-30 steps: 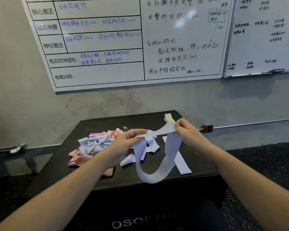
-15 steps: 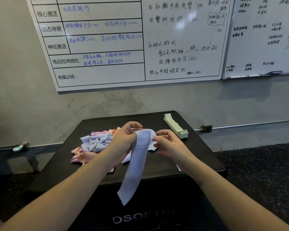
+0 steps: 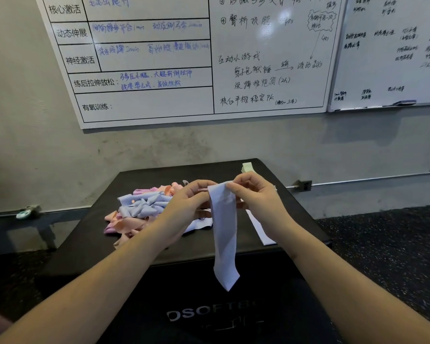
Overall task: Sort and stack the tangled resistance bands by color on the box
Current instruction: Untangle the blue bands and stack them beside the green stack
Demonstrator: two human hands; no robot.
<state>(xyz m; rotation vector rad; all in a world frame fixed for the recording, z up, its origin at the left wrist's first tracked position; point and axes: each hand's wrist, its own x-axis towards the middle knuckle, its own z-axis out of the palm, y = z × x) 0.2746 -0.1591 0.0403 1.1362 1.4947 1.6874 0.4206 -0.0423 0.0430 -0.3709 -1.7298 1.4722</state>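
Both hands are raised above the black padded box (image 3: 278, 207), and between them hangs a pale lavender flat resistance band (image 3: 224, 234). The left hand (image 3: 186, 207) has its fingers curled inward, with the thumb and forefinger pinching the band's upper left edge. The right hand (image 3: 256, 194) mirrors it: its fingertips (image 3: 230, 186) are bent in and nip the top right corner of the same band, while the remaining fingers are loosely curled behind. The two grips sit close together, almost touching, so the band is folded over at the top and drops straight down in a doubled strip. Its lower end comes to a point in front of the box's near face, above the white lettering printed there.

On the box top, to the left of the hands, lies a tangled heap of bands (image 3: 142, 212) in lavender, pink and peach, all knotted through one another. Some lavender loops lie partly hidden beneath the left wrist. A flat lavender strip (image 3: 263, 232) rests on the box surface below the right forearm, near the front right edge. At the far right corner, just behind the right hand, sits a neat stack of pale green bands (image 3: 247, 167), mostly hidden.
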